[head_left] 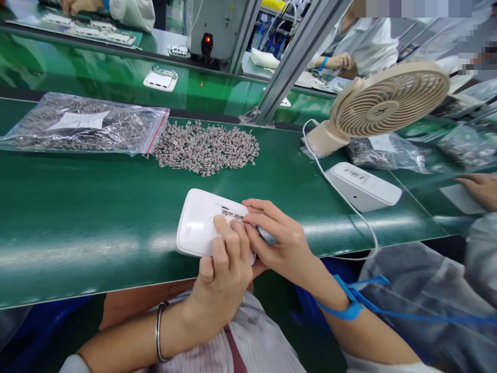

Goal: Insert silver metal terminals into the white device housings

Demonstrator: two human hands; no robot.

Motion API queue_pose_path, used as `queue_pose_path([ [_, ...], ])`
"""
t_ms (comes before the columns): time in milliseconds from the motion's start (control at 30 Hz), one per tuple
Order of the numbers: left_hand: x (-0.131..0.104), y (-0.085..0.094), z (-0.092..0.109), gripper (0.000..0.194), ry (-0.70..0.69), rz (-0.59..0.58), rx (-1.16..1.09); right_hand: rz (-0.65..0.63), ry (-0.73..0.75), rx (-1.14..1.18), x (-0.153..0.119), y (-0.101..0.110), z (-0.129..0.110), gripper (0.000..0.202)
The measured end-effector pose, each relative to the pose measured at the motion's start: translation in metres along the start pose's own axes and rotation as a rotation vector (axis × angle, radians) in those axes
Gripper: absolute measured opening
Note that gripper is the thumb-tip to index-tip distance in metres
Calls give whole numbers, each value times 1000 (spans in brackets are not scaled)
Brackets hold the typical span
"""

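A white plastic device (198, 220) is held over the front edge of the green table (97, 207), with metal pieces showing in a slot on its face. My left hand (227, 264) lies across its lower part, fingers curled and fingertips by the slot. From the right, my right hand (281, 235) grips the device's right end, its fingertips meeting at the slot; a blue band circles that wrist. Whether either hand pinches a small metal piece is hidden. Behind the device lies a pile of small metal clips (205, 148).
A clear bag of metal clips (85, 127) lies at the left. To the right are a beige fan (388, 103), a white box (363, 186) and a white cable (349, 204). A metal post (295, 57) rises behind. A person's hand (481, 189) is at far right.
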State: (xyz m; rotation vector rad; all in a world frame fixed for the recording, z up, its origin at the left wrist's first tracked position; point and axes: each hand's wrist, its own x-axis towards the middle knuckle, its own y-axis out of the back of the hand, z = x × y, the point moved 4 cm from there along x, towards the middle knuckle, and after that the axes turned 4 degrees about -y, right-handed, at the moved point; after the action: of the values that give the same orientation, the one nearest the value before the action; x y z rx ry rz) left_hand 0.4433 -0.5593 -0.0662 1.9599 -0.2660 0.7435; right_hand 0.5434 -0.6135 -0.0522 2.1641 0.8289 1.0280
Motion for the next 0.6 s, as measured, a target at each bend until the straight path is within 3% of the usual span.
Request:
queue_pose_path([
  [133, 1, 0, 0, 62, 13, 18, -25, 137, -197, 177, 4, -7, 12, 11],
  [267, -1, 1, 0, 68, -11, -20, -36, 104, -293, 236, 6, -15, 15, 11],
  [367, -9, 3, -8, 62, -47, -69, -128, 132, -312, 234, 7, -9, 23, 4],
  [433, -17, 4, -24, 54, -54, -79, -193, 260, -368, 149, 5, 9, 43, 10],
  [500, -26, 0, -52, 56, -22, -79, -181, 464, -460, -48, -1, 39, 75, 24],
  [600, -36, -29, -112, 70, 121, -157, -206, 684, -646, -436, -19, 90, 130, 47],
])
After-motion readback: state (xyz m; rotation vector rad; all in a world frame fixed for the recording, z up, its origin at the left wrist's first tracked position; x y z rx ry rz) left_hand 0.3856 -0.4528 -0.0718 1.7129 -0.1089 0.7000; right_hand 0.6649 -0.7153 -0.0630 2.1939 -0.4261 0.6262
